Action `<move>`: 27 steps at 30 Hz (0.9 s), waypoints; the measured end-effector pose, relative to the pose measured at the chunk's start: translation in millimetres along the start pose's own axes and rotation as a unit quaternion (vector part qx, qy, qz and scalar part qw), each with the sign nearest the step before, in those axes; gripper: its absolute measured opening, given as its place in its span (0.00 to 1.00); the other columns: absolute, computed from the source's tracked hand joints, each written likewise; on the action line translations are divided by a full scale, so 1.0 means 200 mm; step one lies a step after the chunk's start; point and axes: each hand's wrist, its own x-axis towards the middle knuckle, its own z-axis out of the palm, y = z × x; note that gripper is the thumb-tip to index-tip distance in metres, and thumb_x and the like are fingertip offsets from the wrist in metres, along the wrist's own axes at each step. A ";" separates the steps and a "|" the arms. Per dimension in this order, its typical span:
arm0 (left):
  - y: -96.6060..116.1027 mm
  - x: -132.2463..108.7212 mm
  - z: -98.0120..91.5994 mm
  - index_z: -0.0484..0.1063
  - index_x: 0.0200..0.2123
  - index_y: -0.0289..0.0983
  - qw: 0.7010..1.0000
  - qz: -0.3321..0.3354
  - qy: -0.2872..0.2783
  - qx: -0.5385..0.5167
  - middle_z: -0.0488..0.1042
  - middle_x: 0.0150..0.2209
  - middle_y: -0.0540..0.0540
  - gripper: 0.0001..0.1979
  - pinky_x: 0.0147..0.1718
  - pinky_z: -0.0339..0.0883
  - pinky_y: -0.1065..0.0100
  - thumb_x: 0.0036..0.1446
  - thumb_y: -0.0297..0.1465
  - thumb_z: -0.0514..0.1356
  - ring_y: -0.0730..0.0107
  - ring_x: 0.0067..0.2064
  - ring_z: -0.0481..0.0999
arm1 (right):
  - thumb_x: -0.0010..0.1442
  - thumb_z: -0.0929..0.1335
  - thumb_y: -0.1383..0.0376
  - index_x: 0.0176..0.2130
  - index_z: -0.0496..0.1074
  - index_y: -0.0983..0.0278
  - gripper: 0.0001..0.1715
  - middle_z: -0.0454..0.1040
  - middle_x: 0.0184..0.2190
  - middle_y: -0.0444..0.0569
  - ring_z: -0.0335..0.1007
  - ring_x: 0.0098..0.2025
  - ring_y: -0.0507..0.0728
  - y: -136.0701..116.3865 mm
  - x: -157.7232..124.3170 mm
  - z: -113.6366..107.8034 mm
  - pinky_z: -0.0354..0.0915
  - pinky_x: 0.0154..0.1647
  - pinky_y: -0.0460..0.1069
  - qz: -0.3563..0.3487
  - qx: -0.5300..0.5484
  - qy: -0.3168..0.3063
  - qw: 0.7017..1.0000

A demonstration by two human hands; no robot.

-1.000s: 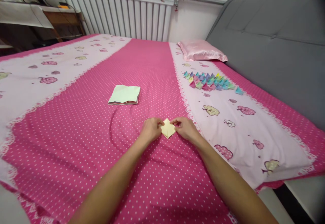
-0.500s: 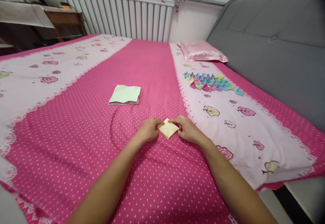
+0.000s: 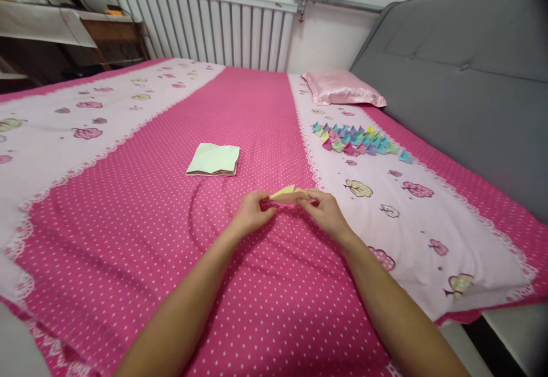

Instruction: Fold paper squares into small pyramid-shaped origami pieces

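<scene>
A folded pale yellow paper (image 3: pixel 288 196) is raised and tilted between my hands, its lower side facing me and a small peak showing along its top edge. My right hand (image 3: pixel 324 213) pinches its right end between thumb and fingers. At the left tip, my left hand (image 3: pixel 252 215) touches the paper with its fingertips, while its thumb stands apart below. A stack of square paper sheets (image 3: pixel 214 159), pale green on top, lies on the bed beyond my left hand. To the right sit several small folded paper pieces (image 3: pixel 355 140) in mixed colours, grouped in rows.
A pink dotted bedspread (image 3: pixel 257 308) with white printed bands lies slightly wrinkled under everything. A pink satin pillow (image 3: pixel 345 87) rests by the grey headboard (image 3: pixel 449 69). Behind the bed stands a white radiator (image 3: pixel 205 26); a desk (image 3: pixel 113 30) with a monitor is at far left.
The yellow paper, which lay flat as a diamond between both hands, has been lifted and tipped up so its lower side faces me. My left thumb has come away from it.
</scene>
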 end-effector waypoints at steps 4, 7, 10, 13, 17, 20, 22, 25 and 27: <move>0.02 -0.01 0.03 0.73 0.38 0.31 0.960 -0.069 -0.038 -0.267 0.77 0.36 0.42 0.16 0.36 0.67 0.69 0.46 0.32 0.64 0.71 0.34 0.74 | 0.50 0.69 0.56 0.34 0.74 0.68 0.18 0.75 0.29 0.48 0.70 0.31 0.55 -0.02 -0.01 0.02 0.64 0.34 0.49 0.101 0.181 0.002 0.978; 0.04 -0.02 0.08 0.75 0.37 0.30 0.920 -0.120 -0.043 -0.371 0.77 0.35 0.41 0.17 0.31 0.67 0.73 0.44 0.35 0.65 0.75 0.30 0.73 | 0.46 0.71 0.56 0.33 0.73 0.69 0.18 0.75 0.27 0.47 0.70 0.29 0.54 -0.03 -0.01 0.05 0.64 0.34 0.49 0.130 0.241 -0.008 0.962; 0.05 -0.02 0.11 0.76 0.32 0.29 0.885 -0.173 -0.031 -0.431 0.77 0.30 0.42 0.14 0.26 0.67 0.76 0.44 0.34 0.66 0.76 0.28 0.73 | 0.47 0.71 0.57 0.37 0.72 0.68 0.20 0.75 0.29 0.48 0.70 0.30 0.54 -0.03 -0.02 0.07 0.66 0.38 0.51 0.123 0.254 -0.020 0.959; 0.05 -0.02 0.12 0.76 0.31 0.30 0.863 -0.205 -0.016 -0.462 0.77 0.28 0.44 0.11 0.25 0.67 0.78 0.46 0.33 0.65 0.77 0.27 0.73 | 0.47 0.71 0.60 0.47 0.67 0.65 0.27 0.74 0.35 0.50 0.70 0.33 0.55 -0.01 -0.01 0.07 0.66 0.40 0.53 0.083 0.204 0.020 0.975; 0.05 -0.01 0.11 0.76 0.30 0.30 0.854 -0.217 -0.012 -0.473 0.77 0.28 0.44 0.08 0.24 0.69 0.79 0.48 0.30 0.64 0.78 0.26 0.73 | 0.46 0.71 0.63 0.54 0.63 0.60 0.35 0.69 0.44 0.51 0.67 0.38 0.56 0.00 -0.01 0.06 0.67 0.34 0.50 0.016 0.072 0.093 0.993; 0.06 -0.01 0.10 0.77 0.29 0.30 0.853 -0.217 -0.023 -0.475 0.76 0.27 0.44 0.07 0.24 0.69 0.79 0.48 0.29 0.64 0.78 0.26 0.73 | 0.48 0.70 0.64 0.51 0.67 0.58 0.29 0.66 0.47 0.51 0.66 0.42 0.57 -0.01 -0.01 0.05 0.67 0.36 0.51 -0.025 0.026 0.112 0.993; 0.06 -0.02 0.10 0.77 0.28 0.30 0.852 -0.217 -0.028 -0.475 0.76 0.27 0.45 0.06 0.25 0.68 0.79 0.48 0.29 0.64 0.79 0.27 0.73 | 0.48 0.70 0.65 0.49 0.69 0.58 0.26 0.65 0.48 0.51 0.66 0.44 0.57 -0.02 -0.01 0.05 0.67 0.38 0.52 -0.043 0.017 0.119 0.992; 0.06 -0.02 0.10 0.77 0.27 0.30 0.855 -0.212 -0.035 -0.473 0.76 0.27 0.45 0.08 0.26 0.68 0.79 0.46 0.30 0.65 0.79 0.27 0.72 | 0.47 0.70 0.66 0.45 0.71 0.59 0.22 0.64 0.48 0.51 0.66 0.45 0.58 -0.02 -0.01 0.05 0.67 0.38 0.52 -0.052 0.020 0.123 0.991; 0.06 -0.02 0.10 0.76 0.25 0.30 0.857 -0.210 -0.039 -0.468 0.75 0.26 0.45 0.09 0.26 0.68 0.78 0.45 0.31 0.66 0.79 0.26 0.71 | 0.46 0.70 0.66 0.42 0.72 0.60 0.20 0.65 0.48 0.52 0.65 0.46 0.59 -0.02 -0.01 0.05 0.67 0.38 0.52 -0.052 0.022 0.128 0.990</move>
